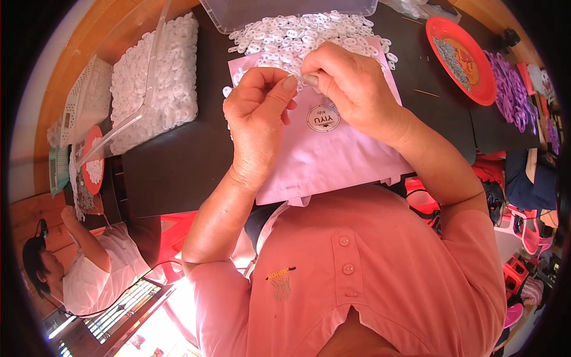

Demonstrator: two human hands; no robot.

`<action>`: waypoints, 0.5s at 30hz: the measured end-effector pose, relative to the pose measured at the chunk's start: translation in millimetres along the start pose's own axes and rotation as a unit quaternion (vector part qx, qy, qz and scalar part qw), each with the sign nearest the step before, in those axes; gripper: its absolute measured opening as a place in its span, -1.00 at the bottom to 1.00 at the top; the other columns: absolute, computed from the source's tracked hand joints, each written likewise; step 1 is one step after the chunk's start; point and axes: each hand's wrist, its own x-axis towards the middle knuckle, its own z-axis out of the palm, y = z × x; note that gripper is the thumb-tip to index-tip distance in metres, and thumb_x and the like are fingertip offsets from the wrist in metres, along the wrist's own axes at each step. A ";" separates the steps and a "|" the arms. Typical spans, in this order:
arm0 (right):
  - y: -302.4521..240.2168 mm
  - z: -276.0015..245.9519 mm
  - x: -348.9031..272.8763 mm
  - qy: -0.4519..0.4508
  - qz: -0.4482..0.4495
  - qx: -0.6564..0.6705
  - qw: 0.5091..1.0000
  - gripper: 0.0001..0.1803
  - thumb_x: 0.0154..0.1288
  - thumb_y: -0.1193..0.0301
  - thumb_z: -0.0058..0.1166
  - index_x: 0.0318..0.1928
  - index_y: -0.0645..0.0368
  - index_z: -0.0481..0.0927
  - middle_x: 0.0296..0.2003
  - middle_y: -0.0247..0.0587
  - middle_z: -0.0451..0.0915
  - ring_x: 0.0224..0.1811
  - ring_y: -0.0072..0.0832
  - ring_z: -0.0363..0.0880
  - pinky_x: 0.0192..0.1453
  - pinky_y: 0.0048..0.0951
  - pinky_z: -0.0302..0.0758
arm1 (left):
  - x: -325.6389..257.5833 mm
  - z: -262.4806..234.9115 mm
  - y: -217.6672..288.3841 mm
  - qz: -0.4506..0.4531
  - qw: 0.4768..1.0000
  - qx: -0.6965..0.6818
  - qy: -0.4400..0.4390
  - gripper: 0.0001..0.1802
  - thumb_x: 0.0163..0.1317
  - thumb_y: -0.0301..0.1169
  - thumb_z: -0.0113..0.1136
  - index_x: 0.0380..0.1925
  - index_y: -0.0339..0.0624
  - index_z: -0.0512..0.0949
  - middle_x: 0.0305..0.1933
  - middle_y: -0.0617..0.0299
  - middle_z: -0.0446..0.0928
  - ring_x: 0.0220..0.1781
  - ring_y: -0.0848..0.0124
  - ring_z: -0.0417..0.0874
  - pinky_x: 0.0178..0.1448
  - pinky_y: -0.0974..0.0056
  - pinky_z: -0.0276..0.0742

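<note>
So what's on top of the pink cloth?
Small white pieces lie along the far end of the pink cloth; a round emblem shows centrally. The left hand and right hand hide part of the cloth; anything beneath them can't be seen.

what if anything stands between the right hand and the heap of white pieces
Nothing visible stands between them: the heap of small white pieces lies just beyond the right hand, partly on the pink cloth. The clear box is on the heap's far side.
</note>
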 end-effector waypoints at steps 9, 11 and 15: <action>-2.5 2.0 -3.0 -0.010 -0.004 -0.009 1.000 -0.78 0.02 0.69 0.07 -0.28 0.20 0.47 -0.42 -0.13 0.54 -0.50 -0.21 0.55 -0.46 -0.28 0.45 | -3.6 2.9 -3.2 0.005 1.000 -0.007 -0.005 -0.92 0.31 -0.54 0.15 -0.32 -0.36 0.54 -0.45 0.23 0.54 -0.48 0.53 0.49 -0.42 0.43 0.39; -3.3 4.9 -3.8 0.002 -0.011 0.000 1.000 -0.78 0.02 0.70 0.07 -0.29 0.19 0.47 -0.44 -0.14 0.53 -0.51 -0.23 0.54 -0.48 -0.29 0.43 | -4.9 3.7 -4.3 0.006 1.000 -0.013 -0.006 -0.93 0.31 -0.55 0.14 -0.32 -0.36 0.53 -0.45 0.23 0.54 -0.48 0.52 0.49 -0.42 0.43 0.39; -5.8 13.8 -3.1 0.034 0.011 0.040 0.999 -0.79 0.04 0.73 0.02 -0.31 0.19 0.46 -0.51 -0.15 0.52 -0.55 -0.26 0.52 -0.52 -0.33 0.40 | -5.9 3.2 -7.2 0.006 1.000 -0.022 0.000 -0.94 0.30 -0.56 0.12 -0.32 -0.36 0.53 -0.45 0.21 0.53 -0.50 0.51 0.48 -0.44 0.42 0.36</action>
